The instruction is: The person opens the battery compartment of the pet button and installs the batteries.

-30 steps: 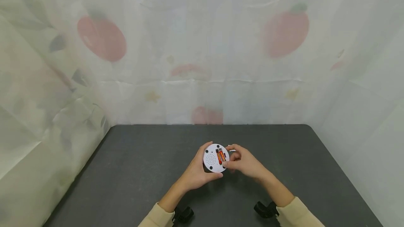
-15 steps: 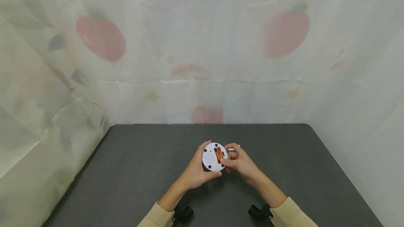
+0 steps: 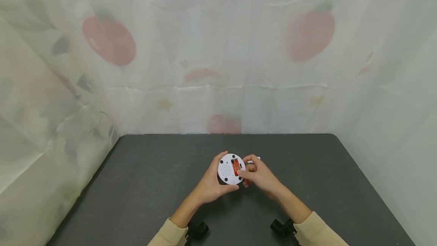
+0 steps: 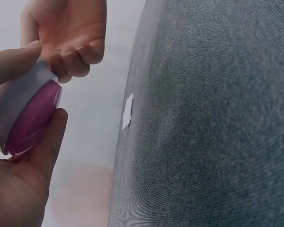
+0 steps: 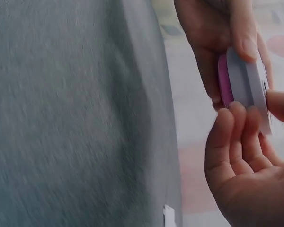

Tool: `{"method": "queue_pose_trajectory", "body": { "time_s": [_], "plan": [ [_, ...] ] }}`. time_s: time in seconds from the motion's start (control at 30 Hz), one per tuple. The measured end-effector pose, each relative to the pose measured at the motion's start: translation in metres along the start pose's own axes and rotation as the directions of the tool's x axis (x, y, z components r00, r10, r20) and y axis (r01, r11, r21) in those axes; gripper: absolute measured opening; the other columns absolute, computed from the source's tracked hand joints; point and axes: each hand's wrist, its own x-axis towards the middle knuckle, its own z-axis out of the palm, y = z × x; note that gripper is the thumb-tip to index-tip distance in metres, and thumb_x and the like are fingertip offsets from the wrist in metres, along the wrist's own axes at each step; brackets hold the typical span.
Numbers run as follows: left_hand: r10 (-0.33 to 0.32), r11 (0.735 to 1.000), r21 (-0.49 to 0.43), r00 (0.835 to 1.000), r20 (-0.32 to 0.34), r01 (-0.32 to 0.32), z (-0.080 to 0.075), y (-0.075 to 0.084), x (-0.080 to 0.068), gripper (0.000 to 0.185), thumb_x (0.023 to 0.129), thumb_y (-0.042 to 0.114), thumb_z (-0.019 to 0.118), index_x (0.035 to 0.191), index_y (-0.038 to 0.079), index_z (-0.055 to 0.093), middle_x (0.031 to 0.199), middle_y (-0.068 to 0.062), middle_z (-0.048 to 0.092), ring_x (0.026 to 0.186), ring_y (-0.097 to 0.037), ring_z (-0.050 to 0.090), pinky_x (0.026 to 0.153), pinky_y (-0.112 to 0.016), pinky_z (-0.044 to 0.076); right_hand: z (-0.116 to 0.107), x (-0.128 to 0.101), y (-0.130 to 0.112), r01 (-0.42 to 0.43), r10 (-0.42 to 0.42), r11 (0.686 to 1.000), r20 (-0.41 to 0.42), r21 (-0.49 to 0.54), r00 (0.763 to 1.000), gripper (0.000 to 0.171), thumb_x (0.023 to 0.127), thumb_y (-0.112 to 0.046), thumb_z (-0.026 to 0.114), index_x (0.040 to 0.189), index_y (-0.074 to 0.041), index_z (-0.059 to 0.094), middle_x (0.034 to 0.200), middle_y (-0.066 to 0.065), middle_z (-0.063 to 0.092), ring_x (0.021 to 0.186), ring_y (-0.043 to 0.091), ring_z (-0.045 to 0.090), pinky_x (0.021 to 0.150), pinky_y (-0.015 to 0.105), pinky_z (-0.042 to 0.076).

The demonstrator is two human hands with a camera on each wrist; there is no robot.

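My left hand (image 3: pixel 212 186) grips a round white device (image 3: pixel 225 171) by its edge, above the table. Its back, turned up in the head view, has small holes, dark round feet and an uncovered battery compartment. Two orange-red batteries (image 3: pixel 235 166) lie side by side in there. The thumb of my right hand (image 3: pixel 260 174) presses at the lower end of the batteries, while its other fingers curl by the device's right rim. The wrist views show the device's pink other side (image 4: pixel 35 118), with the left fingers against it.
A small flat white piece with tabs (image 4: pixel 128 112) lies on the dark table (image 3: pixel 153 170), mostly hidden behind the right hand in the head view. Printed curtains (image 3: pixel 218 48) rise behind the table and along both sides. Black wrist mounts (image 3: pixel 198 231) sit below the forearms.
One battery stood askew in the compartment; both now lie flat and parallel under the right thumb. Both hands and the device have shifted slightly left and away from the body.
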Motion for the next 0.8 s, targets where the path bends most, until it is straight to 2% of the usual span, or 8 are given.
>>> {"method": "queue_pose_trajectory", "body": {
  "time_s": [0.17,0.33,0.47,0.6,0.7,0.73,0.8],
  "plan": [
    [0.003,1.0,-0.013,1.0,-0.003,-0.003,-0.002,0.002,0.0,0.107,0.078,0.027,0.091,0.159,0.032,0.021,0.137,-0.003,0.048,0.112,-0.019,0.054,0.087,-0.034,0.049,-0.011,-0.002,-0.004,0.073,-0.065,0.988,0.066,-0.136,0.996,0.041,0.099,-0.018,0.069,0.128,0.002,0.049,0.086,0.02,0.065,0.076,0.031,0.064,0.071,0.04,0.055],
    [-0.003,1.0,-0.023,1.0,-0.01,0.003,-0.003,0.002,0.001,0.109,0.077,0.02,0.092,0.16,0.027,0.021,0.137,-0.003,0.049,0.112,-0.018,0.053,0.089,-0.034,0.048,-0.02,-0.003,-0.009,0.117,-0.099,0.974,0.099,-0.194,0.99,0.034,0.101,-0.019,0.066,0.126,0.001,0.056,0.092,0.028,0.065,0.078,0.038,0.063,0.073,0.049,0.055],
    [-0.016,1.0,-0.012,1.0,-0.017,0.016,-0.003,0.008,0.0,0.11,0.077,0.011,0.091,0.161,0.02,0.021,0.137,-0.005,0.049,0.112,-0.019,0.054,0.089,-0.033,0.048,-0.026,-0.003,-0.012,0.124,-0.108,0.967,0.08,-0.223,0.991,0.03,0.101,-0.02,0.065,0.124,-0.001,0.06,0.091,0.025,0.065,0.078,0.037,0.063,0.073,0.049,0.055],
    [-0.022,0.999,-0.028,1.0,-0.003,0.022,-0.008,0.03,-0.003,0.107,0.077,0.007,0.089,0.16,0.013,0.022,0.136,-0.007,0.05,0.111,-0.018,0.055,0.088,-0.032,0.048,-0.031,-0.003,-0.014,0.134,-0.125,0.957,0.052,-0.259,0.991,0.026,0.102,-0.019,0.065,0.122,-0.002,0.063,0.087,0.022,0.065,0.076,0.037,0.061,0.072,0.045,0.055],
    [-0.005,0.999,-0.033,1.0,-0.005,0.005,-0.012,0.044,-0.006,0.103,0.078,0.008,0.089,0.158,0.009,0.024,0.133,-0.007,0.051,0.11,-0.017,0.055,0.089,-0.032,0.048,-0.035,0.0,-0.013,0.155,-0.153,0.937,0.031,-0.312,0.988,0.024,0.102,-0.019,0.065,0.119,-0.002,0.065,0.085,0.02,0.065,0.074,0.038,0.061,0.069,0.044,0.053],
    [-0.003,1.0,-0.028,1.0,-0.006,0.003,-0.012,0.046,-0.007,0.103,0.078,0.008,0.089,0.158,0.009,0.025,0.133,-0.007,0.052,0.11,-0.017,0.055,0.089,-0.033,0.048,-0.035,0.001,-0.013,0.16,-0.162,0.929,0.022,-0.332,0.986,0.024,0.102,-0.02,0.065,0.118,-0.002,0.065,0.085,0.02,0.065,0.074,0.04,0.061,0.068,0.042,0.053],
    [0.004,1.0,-0.014,1.0,-0.018,-0.004,-0.011,0.036,-0.004,0.105,0.077,0.01,0.09,0.159,0.013,0.025,0.133,-0.007,0.052,0.111,-0.018,0.055,0.09,-0.035,0.047,-0.036,0.004,-0.014,0.162,-0.178,0.91,-0.005,-0.381,0.984,0.024,0.101,-0.022,0.066,0.115,-0.003,0.067,0.087,0.018,0.066,0.075,0.039,0.062,0.067,0.039,0.053]
  ]
}}
